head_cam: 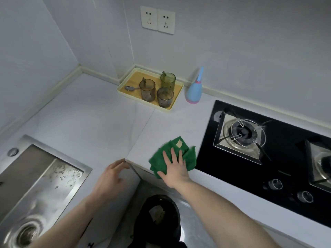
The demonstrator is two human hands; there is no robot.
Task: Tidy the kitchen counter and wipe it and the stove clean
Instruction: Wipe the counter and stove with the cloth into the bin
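1. One folded green cloth (172, 154) with a pale label is seen on the white stone counter (93, 120), near its front edge and just left of the black glass gas stove (286, 158).
2. Two burners are visible on the stove, the right one cut by the frame edge; two round knobs are counted at its front.
3. Three tinted glass mugs (157, 91) and one metal spoon (130, 88) are noted on one yellow-rimmed tray with a wood-toned base (176, 102), set at the back wall.
4. One light-blue squeeze bottle with a pink base (193, 92) stands just right of the tray.
5. Two white wall sockets (157, 20) are mounted side by side above.
6. One steel sink (35, 179) occupies the left; one black bin (159, 213) is seen below the counter corner.
7. Right hand (176, 170): laid palm down on the cloth, fingers straight and spread, pressing it to the counter; forearm extended from lower right.
8. Left hand (112, 178): held at the counter's inner corner, fingers loosely bent, fingertips at the edge, nothing gripped.
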